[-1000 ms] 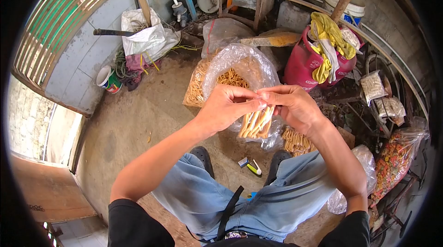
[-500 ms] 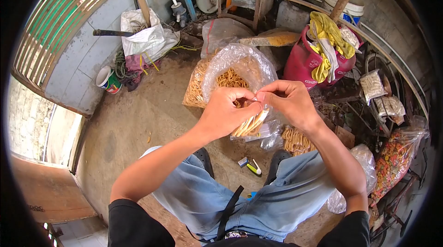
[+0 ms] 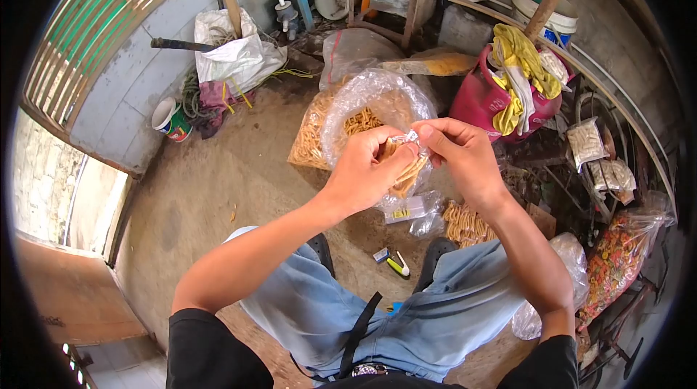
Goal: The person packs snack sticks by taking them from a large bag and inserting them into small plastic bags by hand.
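Observation:
A small clear plastic bag of tan snack sticks [image 3: 409, 177] hangs between my hands, over the near edge of a large open plastic bag [image 3: 341, 109] of similar sticks. My left hand [image 3: 372, 169] is closed on the small bag's gathered top, thumb against fingers. Pinching the same top edge from the other side is my right hand [image 3: 463, 160], its fingertips close to the left thumb. Below them on the floor lie a pale packet with a yellow mark [image 3: 408, 210] and crumpled clear plastic [image 3: 430, 218]. Filled snack packs [image 3: 468, 223] rest beside these.
Between my feet lie a green and white cutter [image 3: 399, 265] and a small blue and white box [image 3: 381, 254]. A magenta tub [image 3: 472, 102] with yellow cloths stands at right, near a bag of colourful snacks [image 3: 617, 265]. A white sack [image 3: 239, 58] sits back left.
The small bag's top has come up into fuller view between my fingers, and its body sits slightly higher. Both hands have shifted a little and stay closed on it.

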Motion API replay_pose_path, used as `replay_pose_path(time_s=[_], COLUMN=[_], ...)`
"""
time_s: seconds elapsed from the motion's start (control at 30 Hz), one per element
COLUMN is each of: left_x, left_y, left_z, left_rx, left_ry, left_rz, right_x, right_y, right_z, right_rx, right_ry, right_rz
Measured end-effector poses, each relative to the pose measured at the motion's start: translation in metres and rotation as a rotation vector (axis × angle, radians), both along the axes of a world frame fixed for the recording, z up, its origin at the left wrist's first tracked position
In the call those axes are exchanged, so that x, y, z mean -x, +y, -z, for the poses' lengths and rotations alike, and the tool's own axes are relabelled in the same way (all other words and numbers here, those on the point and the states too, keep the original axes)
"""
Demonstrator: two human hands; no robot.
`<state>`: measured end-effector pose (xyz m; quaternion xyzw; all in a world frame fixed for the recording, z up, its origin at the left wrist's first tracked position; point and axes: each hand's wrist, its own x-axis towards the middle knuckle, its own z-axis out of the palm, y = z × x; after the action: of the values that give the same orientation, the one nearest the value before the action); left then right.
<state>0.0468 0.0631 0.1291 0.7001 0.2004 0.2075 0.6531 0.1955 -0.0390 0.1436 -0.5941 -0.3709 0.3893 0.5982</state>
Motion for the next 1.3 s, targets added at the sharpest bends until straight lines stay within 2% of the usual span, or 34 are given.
replay_pose_path(time_s=[0.13, 0.23, 0.33, 0.43, 0.47, 0.57, 0.63, 0.67, 0.73, 0.77, 0.83, 1.0, 1.07, 1.3], left_x=[0.003, 0.006, 0.005, -0.001, -0.003, -0.005, -0.004, -0.004, -0.002, -0.002, -0.002, -0.002, -0.001, 0.002], left_y=[0.002, 0.003, 0.000, -0.003, -0.002, 0.000, 0.001, 0.001, 0.003, 0.004, 0.005, 0.009, 0.010, 0.015], left_z=[0.000, 0.002, -0.001, 0.003, 0.006, 0.009, 0.010, 0.010, 0.011, 0.013, 0.013, 0.006, 0.002, 0.001], left_rx=[0.063, -0.086, -0.157, -0.123, -0.040, 0.067, 0.092, 0.104, 0.118, 0.138, 0.158, 0.414, 0.417, 0.531], left_ry=[-0.012, 0.104, 0.152, 0.078, 0.046, 0.023, 0.030, 0.041, 0.054, 0.076, 0.100, 0.020, 0.008, -0.093], left_rz=[0.015, 0.061, 0.060, 0.006, -0.009, -0.019, -0.019, -0.004, 0.007, -0.005, -0.015, -0.058, -0.040, 0.020], right_x=[-0.002, -0.004, -0.003, 0.004, 0.005, 0.007, 0.007, 0.007, 0.008, 0.008, 0.007, 0.008, 0.008, 0.009], right_y=[-0.001, -0.002, -0.001, -0.001, 0.000, 0.000, 0.001, 0.000, -0.003, -0.003, -0.003, -0.004, -0.006, -0.006], right_z=[-0.003, 0.001, 0.004, 0.001, 0.001, 0.005, 0.011, 0.010, 0.006, 0.005, 0.004, 0.000, -0.004, -0.005], right_rx=[0.062, 0.146, 0.097, 0.019, 0.019, -0.039, -0.230, -0.230, -0.294, -0.294, -0.376, -0.396, -0.382, -0.369], right_ry=[0.094, -0.011, -0.008, 0.003, 0.004, -0.132, -0.486, -0.487, -0.750, -0.750, -0.997, -1.048, -1.082, -1.502], right_rz=[-0.114, -0.099, -0.045, 0.019, 0.021, 0.079, 0.073, 0.068, 0.004, 0.001, -0.046, -0.064, -0.060, -0.019])
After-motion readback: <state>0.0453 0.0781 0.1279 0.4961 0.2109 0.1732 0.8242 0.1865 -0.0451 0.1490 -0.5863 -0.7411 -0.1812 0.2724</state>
